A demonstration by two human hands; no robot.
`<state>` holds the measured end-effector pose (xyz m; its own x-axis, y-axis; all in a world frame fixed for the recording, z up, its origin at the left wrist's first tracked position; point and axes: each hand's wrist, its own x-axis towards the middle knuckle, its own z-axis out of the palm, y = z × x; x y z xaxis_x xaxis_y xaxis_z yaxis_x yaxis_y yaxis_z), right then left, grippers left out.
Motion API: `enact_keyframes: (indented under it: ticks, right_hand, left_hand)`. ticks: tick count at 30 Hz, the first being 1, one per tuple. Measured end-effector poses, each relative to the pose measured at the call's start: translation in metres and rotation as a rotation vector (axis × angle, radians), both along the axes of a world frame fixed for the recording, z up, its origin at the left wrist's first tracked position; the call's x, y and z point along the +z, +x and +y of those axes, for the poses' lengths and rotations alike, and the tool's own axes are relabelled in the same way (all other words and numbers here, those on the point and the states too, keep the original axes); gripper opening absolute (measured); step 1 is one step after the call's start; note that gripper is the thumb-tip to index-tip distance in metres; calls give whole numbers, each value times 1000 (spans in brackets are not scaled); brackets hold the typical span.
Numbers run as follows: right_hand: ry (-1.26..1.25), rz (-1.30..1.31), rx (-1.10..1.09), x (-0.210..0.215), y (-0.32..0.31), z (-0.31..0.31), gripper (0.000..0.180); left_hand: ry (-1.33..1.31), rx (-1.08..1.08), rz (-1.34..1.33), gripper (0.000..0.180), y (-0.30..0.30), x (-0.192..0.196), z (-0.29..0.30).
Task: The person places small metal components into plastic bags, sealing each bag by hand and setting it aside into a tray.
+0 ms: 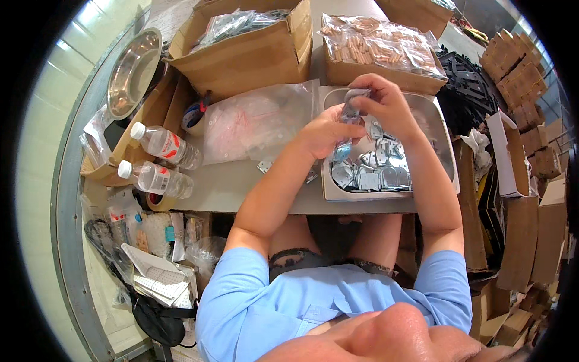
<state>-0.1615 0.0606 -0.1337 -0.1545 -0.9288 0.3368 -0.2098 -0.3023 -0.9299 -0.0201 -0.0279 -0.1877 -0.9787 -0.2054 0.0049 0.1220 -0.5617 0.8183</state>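
Above a white-rimmed metal tray point(453, 175), my two hands hold a small clear plastic bag point(342, 149) with shiny metal inside. My left hand point(330, 129) is closed round the bag's middle. The fingers of my right hand point(387, 101) pinch its upper end. Loose silvery metal plates point(380, 166), some rounded and some with holes, lie in a heap in the tray under my hands. How many parts are in the bag cannot be made out.
Behind the tray stands a carton point(386, 78) of bagged copper-coloured pins. To its left is a larger carton point(241, 72) with bagged metal parts. A big clear bag point(256, 120) lies left of the tray. Two plastic bottles point(166, 148) and a steel bowl point(134, 72) are farther left.
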Motion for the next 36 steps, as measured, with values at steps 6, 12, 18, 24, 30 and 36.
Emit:
enact_keyframes:
  ticks: [6,12,18,24,30,36]
  right_hand:
    - [37,50,-58,-8,-6,-5,15]
    - [677,849,374,-22,-10,-1,37]
    - [595,933,580,-37,25,-4,61]
    - [629,965,595,-32,30,1,68]
    - [597,1031,464,-31,36,2,65]
    - [674,954,444,-24,28,-2,51]
  left_hand:
    - [5,100,110,39,1,0,-6]
    - [14,237,206,42,7,9,-19]
    - [33,245,216,41,9,8,-25]
    - [34,259,215,41,9,8,-25]
    - [36,266,210,41,8,8,-25]
    - [41,300,217,41,10,7,-28]
